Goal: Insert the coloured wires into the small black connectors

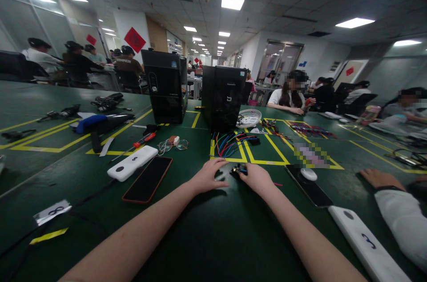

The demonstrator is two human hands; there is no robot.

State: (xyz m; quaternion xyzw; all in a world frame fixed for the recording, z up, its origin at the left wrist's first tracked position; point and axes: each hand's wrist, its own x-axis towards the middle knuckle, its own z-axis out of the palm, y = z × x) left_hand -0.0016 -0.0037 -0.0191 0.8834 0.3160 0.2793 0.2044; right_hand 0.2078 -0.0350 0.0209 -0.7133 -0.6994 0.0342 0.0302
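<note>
Both my forearms reach over the green table [207,233]. My left hand [208,176] lies palm down, fingers curled onto the table next to a small dark connector [237,169]. My right hand [257,177] is closed on that connector, which has coloured wires running from it. A bundle of red, blue and black wires [230,143] trails from a black computer case [223,96] standing just beyond my hands.
A second computer case [165,85] stands at left. A black phone [148,179], a white power bank [132,163], a red screwdriver [142,140] and glasses [173,144] lie to the left. Another person's hand [380,179], a phone [308,184] and a white bank [367,243] sit right. A white basket [249,117] is behind.
</note>
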